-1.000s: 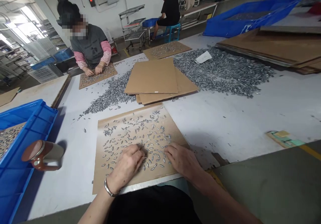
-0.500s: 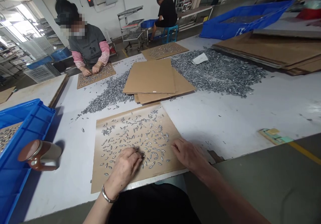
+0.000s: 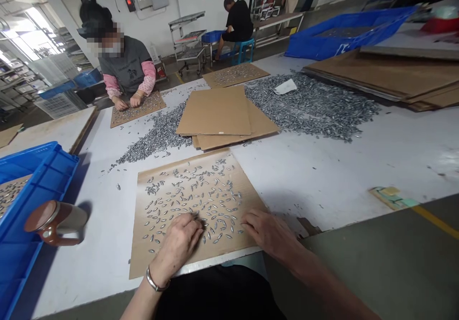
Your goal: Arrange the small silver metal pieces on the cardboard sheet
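Note:
A brown cardboard sheet (image 3: 143,258) lies at the table's front edge, with many small silvery spindle-shaped metal pieces (image 3: 175,205) spread over it. Over its lower middle, my left hand (image 3: 182,238), with a metal bangle at the wrist, has its fingers curled together and pointing down among the pieces. Whatever those fingertips pinch is hidden. My right hand (image 3: 267,231) rests at the sheet's right side, fingers bent and closed, the tips close to the rightmost pieces. I cannot see what, if anything, is between them.
Beyond the sheet are stacked cardboard sheets (image 3: 215,112) and heaps of metal pieces (image 3: 315,109). A brown-lidded mug (image 3: 68,222) stands left by a blue crate (image 3: 53,171). Across the table a co-worker (image 3: 129,71) handles another covered sheet. More cardboard (image 3: 387,76) lies at right.
My right hand has shifted slightly left and down, its fingertips now further over the sheet. My left hand stays in nearly the same place.

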{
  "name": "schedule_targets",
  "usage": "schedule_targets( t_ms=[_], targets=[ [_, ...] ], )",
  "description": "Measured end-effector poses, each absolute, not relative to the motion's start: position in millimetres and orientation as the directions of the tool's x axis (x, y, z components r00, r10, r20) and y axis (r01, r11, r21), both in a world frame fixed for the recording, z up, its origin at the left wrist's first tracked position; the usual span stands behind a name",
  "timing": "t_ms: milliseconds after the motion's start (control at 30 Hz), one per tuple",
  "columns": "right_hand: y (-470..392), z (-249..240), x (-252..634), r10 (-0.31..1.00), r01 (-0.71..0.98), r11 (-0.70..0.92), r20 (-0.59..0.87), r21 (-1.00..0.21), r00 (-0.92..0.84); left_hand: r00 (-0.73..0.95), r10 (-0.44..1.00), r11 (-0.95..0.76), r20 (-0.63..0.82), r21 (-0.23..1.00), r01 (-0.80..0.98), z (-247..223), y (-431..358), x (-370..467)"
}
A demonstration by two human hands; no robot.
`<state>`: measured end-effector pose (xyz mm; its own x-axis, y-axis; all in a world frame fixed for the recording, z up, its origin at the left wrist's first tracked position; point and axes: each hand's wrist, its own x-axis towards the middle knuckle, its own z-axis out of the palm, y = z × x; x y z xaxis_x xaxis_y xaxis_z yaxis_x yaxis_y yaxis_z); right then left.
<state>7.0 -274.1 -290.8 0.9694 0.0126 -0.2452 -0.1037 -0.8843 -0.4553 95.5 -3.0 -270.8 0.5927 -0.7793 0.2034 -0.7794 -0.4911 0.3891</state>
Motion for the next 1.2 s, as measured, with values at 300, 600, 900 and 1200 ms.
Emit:
schedule_targets(
  t_ms=[300, 600, 900, 1200],
  targets=[
    [-259, -289, 27, -0.026, -0.101, -0.930, -0.211, -0.353, 0.977, 0.596, -0.790, -0.521, 0.144, 0.357, -0.776, -267, -13, 95],
    [-294, -298, 45, -0.169, -0.210, -0.815, -0.126, -0.540, 0.978, 0.586, -0.808, -0.517, 0.059, 0.407, -0.753, -256, -46, 125],
    [-313, -306, 77, -0.189, -0.256, -0.788, -0.176, -0.559, 0.966, 0.554, -0.821, -0.572, -0.140, 0.218, -0.791, -273, -130, 151],
    [-327, -314, 65, -0.223, -0.305, -0.600, -0.212, -0.740, 0.952, 0.548, -0.821, -0.570, -0.159, 0.165, -0.805, -279, -138, 152]
  ],
)
